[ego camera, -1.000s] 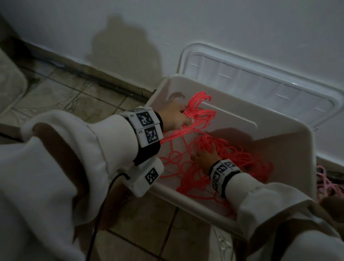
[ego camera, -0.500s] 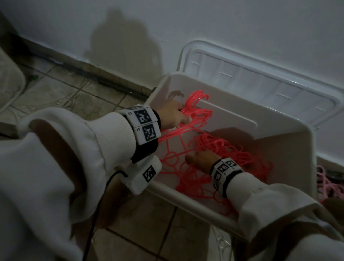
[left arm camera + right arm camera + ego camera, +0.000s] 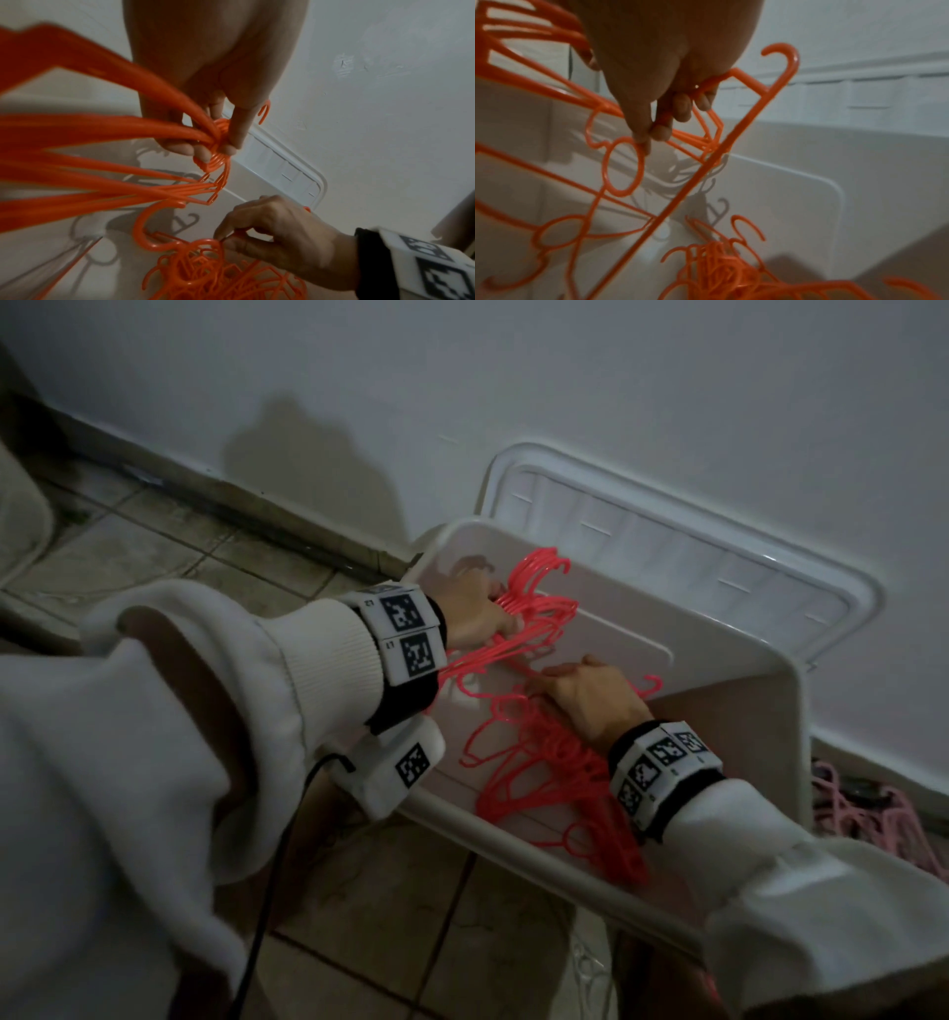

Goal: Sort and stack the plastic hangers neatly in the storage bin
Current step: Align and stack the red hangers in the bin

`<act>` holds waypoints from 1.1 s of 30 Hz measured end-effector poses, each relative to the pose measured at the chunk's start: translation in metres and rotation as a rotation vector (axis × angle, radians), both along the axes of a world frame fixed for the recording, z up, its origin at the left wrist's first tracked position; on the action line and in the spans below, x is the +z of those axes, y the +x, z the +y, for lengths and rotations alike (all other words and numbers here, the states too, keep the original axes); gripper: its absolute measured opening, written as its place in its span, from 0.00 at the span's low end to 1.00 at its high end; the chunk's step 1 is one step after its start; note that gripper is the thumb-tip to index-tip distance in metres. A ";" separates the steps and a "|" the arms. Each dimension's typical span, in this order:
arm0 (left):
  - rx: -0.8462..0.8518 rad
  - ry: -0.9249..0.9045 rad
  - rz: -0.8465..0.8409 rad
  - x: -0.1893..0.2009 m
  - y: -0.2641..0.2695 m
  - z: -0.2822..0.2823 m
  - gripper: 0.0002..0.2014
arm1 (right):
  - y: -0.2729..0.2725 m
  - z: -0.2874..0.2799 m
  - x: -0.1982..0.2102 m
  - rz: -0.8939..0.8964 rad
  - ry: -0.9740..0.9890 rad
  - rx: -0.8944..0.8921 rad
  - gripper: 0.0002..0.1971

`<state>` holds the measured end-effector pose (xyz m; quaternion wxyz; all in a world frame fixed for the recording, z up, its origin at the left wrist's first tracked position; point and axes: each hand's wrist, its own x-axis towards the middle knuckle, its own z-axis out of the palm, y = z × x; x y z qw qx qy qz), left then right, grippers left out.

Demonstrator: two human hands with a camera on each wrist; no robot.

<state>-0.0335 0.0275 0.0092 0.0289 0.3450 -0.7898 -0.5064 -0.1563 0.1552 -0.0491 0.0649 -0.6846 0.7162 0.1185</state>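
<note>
Both hands are observed inside the white storage bin (image 3: 606, 880), which stands on a tiled floor (image 3: 154, 557) against a wall (image 3: 565, 392).

The left hand (image 3: 475, 613) is found clamped on a bunch of orange hangers (image 3: 534, 608), gripped at the necks just below the hooks. In the left wrist view the fingers (image 3: 180, 147) and thumb are seen curled round the gathered necks, with the hanger arms fanning back past the wrist. The hooks are raised above this hand, near the bin's far wall.

The right hand (image 3: 590, 695) is noted just beside the left, on the near-right side, and is closed on a single hanger (image 3: 700, 160). In the right wrist view one bar of that hanger is seen pinched between the fingertips (image 3: 659, 132) and thumb, its hook (image 3: 649, 683) projecting beyond the knuckles. Whether this hanger is fully clear of the others cannot be told.

A loose, tangled pile of hangers (image 3: 554, 762) is recorded on the bin floor below and behind the right wrist.

The bin's lid (image 3: 693, 546) is seen leaning against the wall beyond both hands. A heap of pink hangers (image 3: 862, 809) lies on the floor outside the bin, to the right of the right forearm. Marker-coded bands are worn on both wrists, with white sleeves (image 3: 154, 737) above them.
</note>
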 end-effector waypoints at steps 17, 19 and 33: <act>-0.078 0.196 0.007 0.012 0.000 0.019 0.09 | -0.054 0.036 0.022 -0.789 -0.466 -0.299 0.09; -0.131 0.191 -0.009 0.014 0.000 0.024 0.08 | -0.045 0.024 0.021 -0.811 -0.505 -0.280 0.06; 0.107 0.099 0.077 -0.023 0.004 -0.005 0.10 | -0.025 -0.026 -0.032 -0.619 -0.130 -0.273 0.11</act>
